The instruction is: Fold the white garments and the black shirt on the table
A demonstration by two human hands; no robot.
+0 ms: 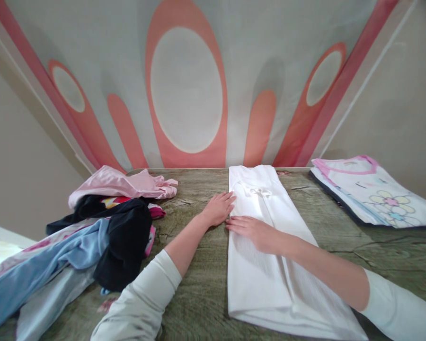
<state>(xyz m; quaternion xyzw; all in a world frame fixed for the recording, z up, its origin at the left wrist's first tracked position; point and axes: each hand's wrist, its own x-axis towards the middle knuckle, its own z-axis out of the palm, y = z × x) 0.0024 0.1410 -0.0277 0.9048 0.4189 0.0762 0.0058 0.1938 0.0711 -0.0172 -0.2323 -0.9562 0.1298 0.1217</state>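
Note:
A white garment [270, 279], folded into a long strip, lies lengthwise on the wood-grain table [195, 293]. My left hand [218, 208] rests flat beside its left edge, fingers stretched out and touching the cloth. Lying flat on the garment's left side is my right hand [252, 230], fingers pointing left toward that same edge. Neither hand grips anything.
A heap of unfolded clothes [92, 237], pink, black and light blue, lies at the left of the table. A stack of folded garments [372, 194] with a flower print on top sits at the back right. A patterned wall rises behind the table.

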